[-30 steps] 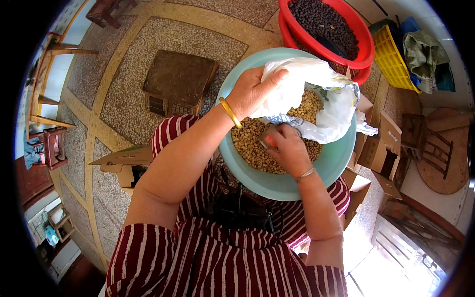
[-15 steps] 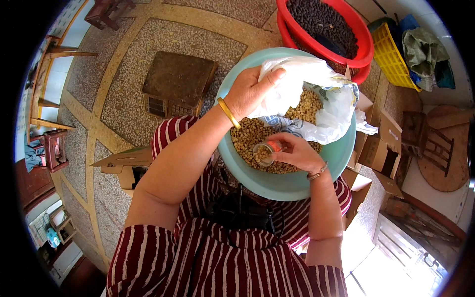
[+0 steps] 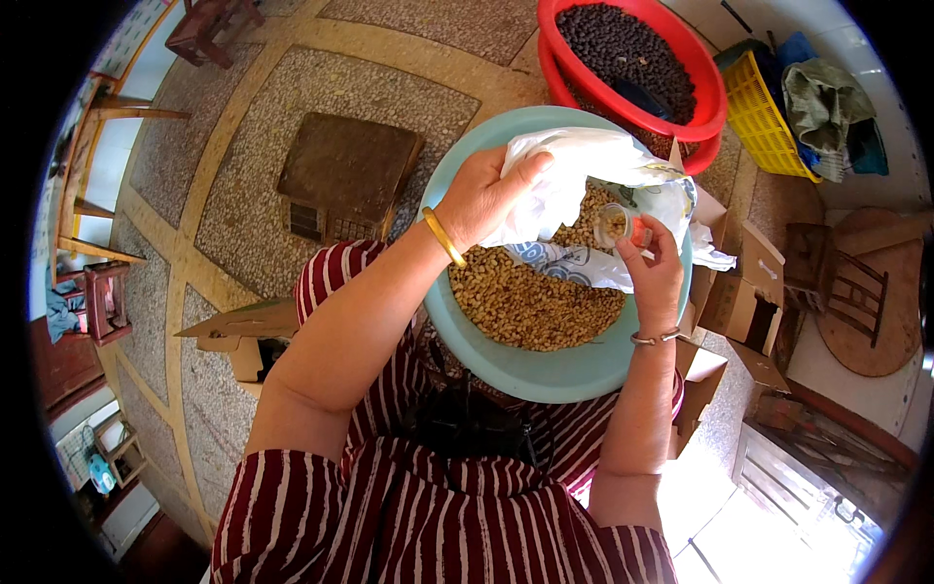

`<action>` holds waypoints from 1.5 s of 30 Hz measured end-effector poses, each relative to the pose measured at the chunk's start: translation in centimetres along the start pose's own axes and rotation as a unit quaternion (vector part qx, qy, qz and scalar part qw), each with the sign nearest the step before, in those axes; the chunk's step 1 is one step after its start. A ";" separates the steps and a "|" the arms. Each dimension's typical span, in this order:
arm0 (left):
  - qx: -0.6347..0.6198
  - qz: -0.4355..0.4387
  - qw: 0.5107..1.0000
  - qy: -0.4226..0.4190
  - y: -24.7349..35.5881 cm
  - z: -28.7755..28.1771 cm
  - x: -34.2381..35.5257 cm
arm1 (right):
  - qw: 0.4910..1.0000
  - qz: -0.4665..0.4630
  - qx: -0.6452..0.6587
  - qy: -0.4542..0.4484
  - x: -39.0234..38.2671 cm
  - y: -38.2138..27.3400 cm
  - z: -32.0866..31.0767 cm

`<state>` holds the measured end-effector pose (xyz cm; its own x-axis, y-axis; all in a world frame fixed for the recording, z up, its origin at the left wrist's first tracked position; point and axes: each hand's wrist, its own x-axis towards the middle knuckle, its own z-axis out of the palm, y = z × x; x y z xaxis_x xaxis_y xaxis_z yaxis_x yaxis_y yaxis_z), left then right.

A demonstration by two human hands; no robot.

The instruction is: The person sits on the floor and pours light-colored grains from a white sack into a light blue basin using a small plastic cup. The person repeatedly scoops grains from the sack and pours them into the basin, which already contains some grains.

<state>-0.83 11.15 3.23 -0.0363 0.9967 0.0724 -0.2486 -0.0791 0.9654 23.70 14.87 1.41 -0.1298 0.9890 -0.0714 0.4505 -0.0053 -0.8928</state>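
A wide pale-green basin (image 3: 545,380) stands in front of me with a layer of small tan kernels or beans (image 3: 535,302) in it. Over its far part my left hand (image 3: 486,195) grips the edge of a white plastic bag (image 3: 555,161) and holds its mouth apart. More of the same kernels show inside the bag. My right hand (image 3: 654,268) is closed round a small clear cup (image 3: 612,226) with an orange-red part near the fingers. The cup is at the bag's opening, tilted, and what it contains is hard to make out.
Red basins (image 3: 715,107) with dark pods or nuts stand beyond, beside a yellow crate (image 3: 769,122) with cloth sacks. Cardboard boxes (image 3: 749,282) lie right of the basin. A low wooden stool (image 3: 345,170) is at the left, near another cardboard box (image 3: 243,331).
My right hand has lifted the clear cup from the kernels in the basin and carried it up and right to the bag's opening. My left hand still holds the bag.
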 end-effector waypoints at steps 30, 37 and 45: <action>0.012 0.009 1.000 0.027 -0.2 -0.1 0.3 | 0.951 -0.212 -0.009 -0.224 -4.1 -2.0 4.2; 0.002 0.003 0.999 0.032 -0.3 0.1 0.2 | 0.908 -0.259 -0.202 -0.258 -4.5 -1.5 5.7; 0.023 0.005 1.000 0.019 -0.2 0.1 0.2 | 0.890 -0.265 -0.249 -0.276 -4.9 0.2 6.6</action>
<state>-0.67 11.32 3.10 -0.0756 0.9944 0.0740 -0.2026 -0.0879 0.9753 18.56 9.00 -1.35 -0.7919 0.6099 -0.0293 0.5152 0.6416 -0.5683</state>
